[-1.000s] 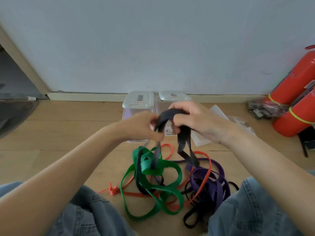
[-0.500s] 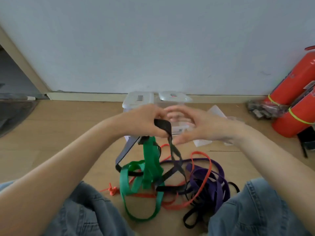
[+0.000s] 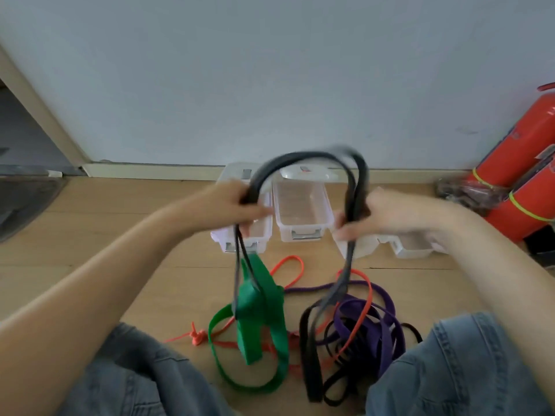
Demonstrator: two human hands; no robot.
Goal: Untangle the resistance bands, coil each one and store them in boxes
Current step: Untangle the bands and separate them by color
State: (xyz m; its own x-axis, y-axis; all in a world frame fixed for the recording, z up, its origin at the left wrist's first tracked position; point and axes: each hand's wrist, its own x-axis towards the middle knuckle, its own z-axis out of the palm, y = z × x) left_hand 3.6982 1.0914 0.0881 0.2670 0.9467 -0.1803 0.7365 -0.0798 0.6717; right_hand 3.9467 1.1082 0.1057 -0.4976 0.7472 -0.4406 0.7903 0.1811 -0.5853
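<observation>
A black resistance band (image 3: 309,159) arches up between my two hands. My left hand (image 3: 237,205) grips its left side and my right hand (image 3: 390,214) grips its right side, both held above the floor. From each hand the black band drops into a tangle on the floor. A wide green band (image 3: 258,310) hangs lifted on the left strand. A purple band (image 3: 375,322) and a thin orange band (image 3: 295,265) lie tangled below. Two clear open boxes (image 3: 303,211) stand behind my hands.
Clear lids (image 3: 411,247) lie on the wooden floor to the right of the boxes. Two red fire extinguishers (image 3: 522,187) lean at the right wall beside a dark plastic bag (image 3: 462,193). My denim-clad knees (image 3: 468,373) flank the tangle. An orange zip tie (image 3: 195,337) lies near my left knee.
My hands have moved apart, pulling the black band into a wide arch. The green band has risen with the left strand. Motion blur shows on both hands.
</observation>
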